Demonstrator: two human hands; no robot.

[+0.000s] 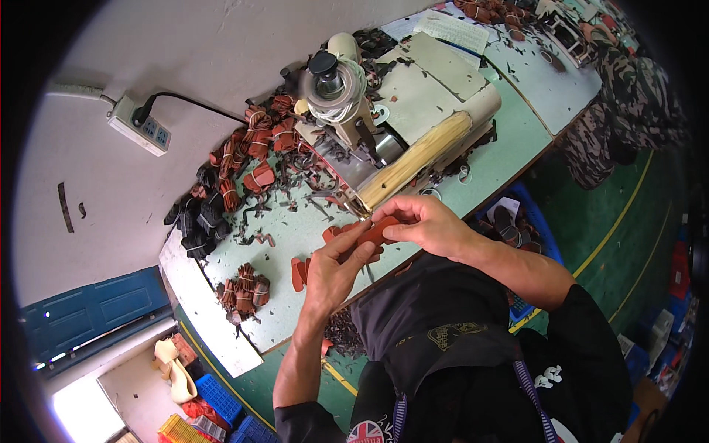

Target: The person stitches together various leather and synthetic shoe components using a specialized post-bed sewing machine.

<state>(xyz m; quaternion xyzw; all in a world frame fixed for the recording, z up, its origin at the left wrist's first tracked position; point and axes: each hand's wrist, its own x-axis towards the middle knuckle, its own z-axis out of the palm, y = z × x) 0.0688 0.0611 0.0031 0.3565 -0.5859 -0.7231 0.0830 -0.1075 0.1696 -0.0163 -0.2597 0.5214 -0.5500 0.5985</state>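
Close in front of the bench machine (347, 125), both hands meet on a reddish-brown leather piece (379, 233). My right hand (425, 225) pinches its right end between thumb and fingers. My left hand (338, 264) is closed on the left part, thumb below and fingers above, hiding some of it. More reddish-brown leather (329, 233) shows just beyond the left fingers. A few loose leather pieces (298, 273) lie on the pale green table (284, 284), left of that hand.
Rubber-banded bundles, reddish-brown (245, 289) and black (198, 225), line the table's left side among dark scraps. A power strip (140, 125) hangs on the wall. A blue basket (543, 229) stands below the table's right edge. Another person in camouflage clothing (628, 96) is at the far right.
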